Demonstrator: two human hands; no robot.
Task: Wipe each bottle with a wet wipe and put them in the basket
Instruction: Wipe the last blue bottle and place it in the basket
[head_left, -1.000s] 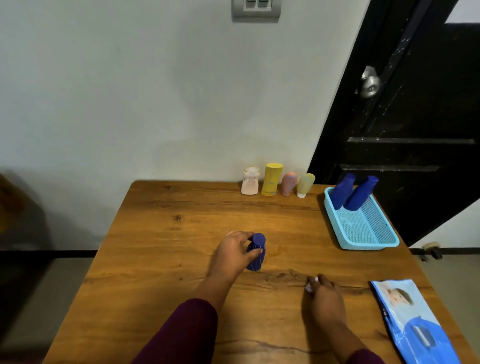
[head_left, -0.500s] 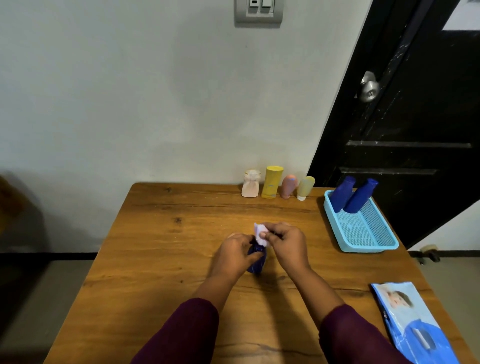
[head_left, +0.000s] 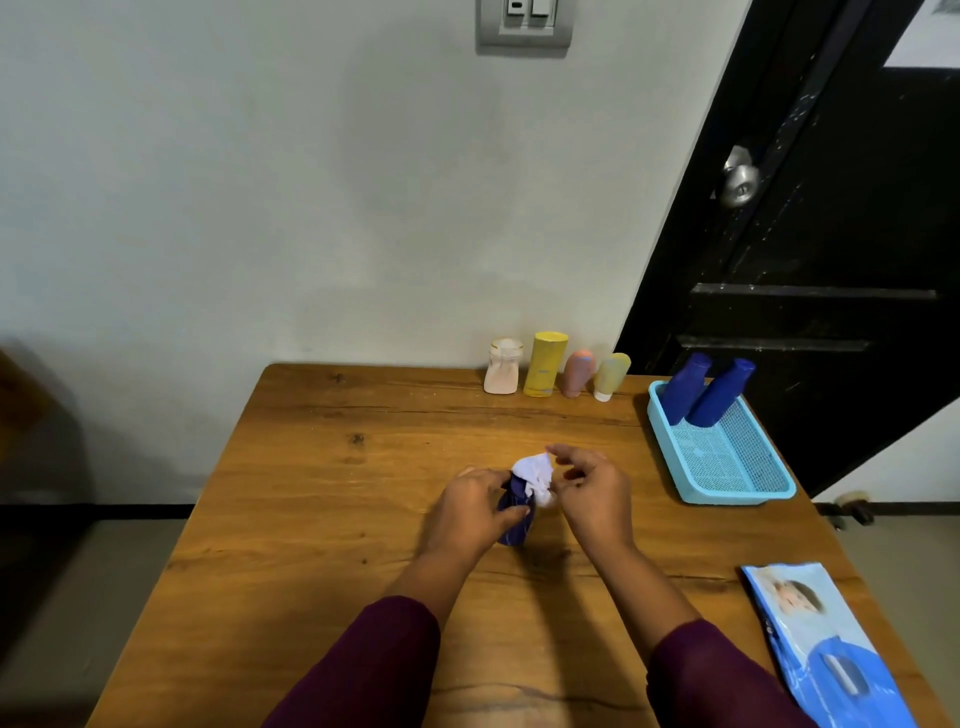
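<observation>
The left hand (head_left: 470, 512) grips a dark blue bottle (head_left: 514, 519), fingers and thumb curled round its side. The bottle stands on the desk (head_left: 311, 519) between the two hands. A white wipe (head_left: 535, 475) is bunched over the bottle's top and hangs down the side facing the right hand (head_left: 592, 493). That hand is just beside the wipe, fingers loosely curled and the forefinger reaching over it. Whether it pinches the wipe cannot be told.

Beyond the hands, along the desk's far edge, stand a pale pink jar (head_left: 503, 366), a yellow bottle (head_left: 544, 364), a pink tube (head_left: 577, 373) and a pale green tube (head_left: 610, 375), close together in a row.

Right of the right hand and further away sits a light blue basket (head_left: 727, 493). Two blue bottles (head_left: 719, 392) lean at its far end, side by side. Nearer than the right hand, at the desk's right edge, lies a blue pack (head_left: 831, 649).
</observation>
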